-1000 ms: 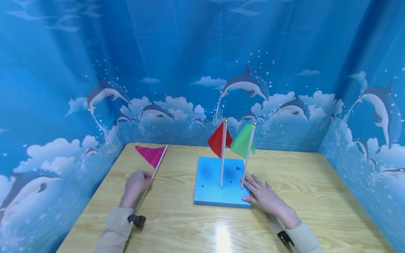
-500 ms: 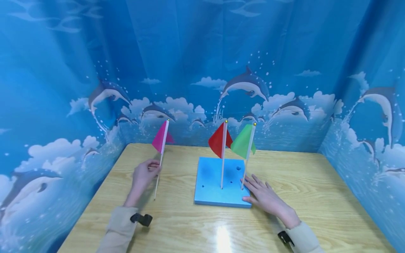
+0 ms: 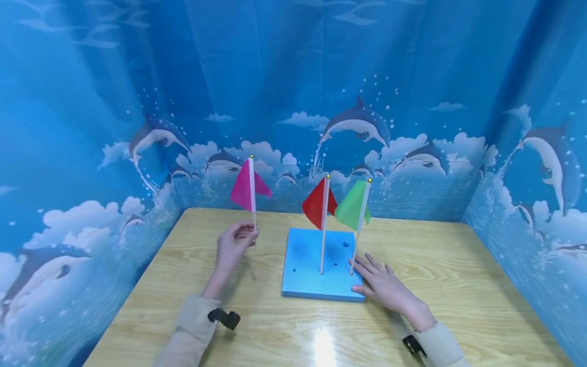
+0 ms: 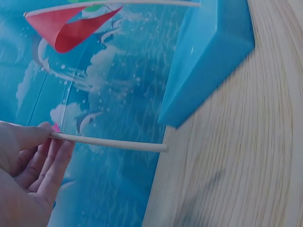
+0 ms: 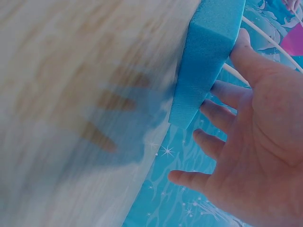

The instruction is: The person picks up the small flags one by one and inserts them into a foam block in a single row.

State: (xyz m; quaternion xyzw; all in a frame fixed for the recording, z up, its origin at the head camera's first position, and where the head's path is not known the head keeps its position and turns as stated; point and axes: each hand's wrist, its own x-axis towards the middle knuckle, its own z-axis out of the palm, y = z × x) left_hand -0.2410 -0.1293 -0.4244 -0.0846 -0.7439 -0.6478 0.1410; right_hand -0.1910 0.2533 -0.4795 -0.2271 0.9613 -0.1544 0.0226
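Note:
My left hand [image 3: 235,248] pinches the wooden stick of a pink flag [image 3: 243,188], held nearly upright left of a blue foam board [image 3: 300,285]. In the left wrist view the stick's bare lower end [image 4: 118,143] points at the wooden table, clear of it, with the thumb and fingertips around the stick. A red flag [image 3: 314,205] and a green flag [image 3: 352,206] stand in the board, the green one leaning slightly right. My right hand [image 3: 382,285] lies with spread, straight fingers at the board's right edge; thumb and fingertips touch its side in the right wrist view.
Three bare holes show in the board's top, the largest hole [image 3: 346,244] near its back right corner. The wooden table [image 3: 257,326] reaches back to a blue dolphin-print curtain [image 3: 257,92] that encloses it on the back and both sides.
The pink flag has risen from lying slanted on the table to nearly upright in my left hand, which has moved right and away toward the board. My right hand and the board stay put.

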